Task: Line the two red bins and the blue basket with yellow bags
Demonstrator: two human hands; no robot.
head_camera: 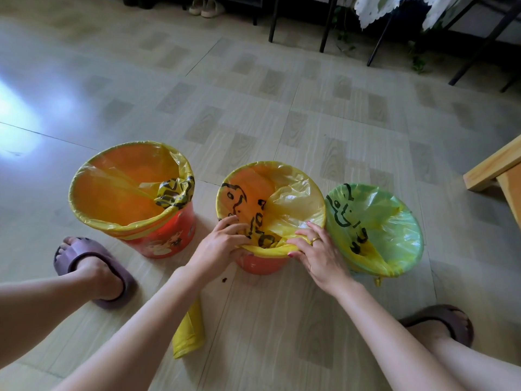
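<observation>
the floor [253, 108] is pale tile with a wood-grain block pattern and thin grout lines; a bright patch of glare lies at the left edge. three containers stand on it in a row. the left red bin [160, 238] is lined, its yellow bag folded over the rim. the middle red bin [259, 263] carries a yellow bag with black print [293, 204]. the left hand [222, 241] grips that bag at the near rim, fingers curled over the edge. the right hand [315, 249], wearing a ring, pinches the same folded edge just beside it. the blue basket [375, 227] touches the middle bin on the right and is lined with a printed yellow bag. a spare folded yellow bag [190, 331] lies on the floor between the forearms. a foot in a purple slipper [93, 266] rests at the left, another at the right. dark chair legs [324, 24], pale shoes [205, 7] and a white lace cloth [377, 7] stand at the far side; a wooden corner [496, 167] enters at right.
</observation>
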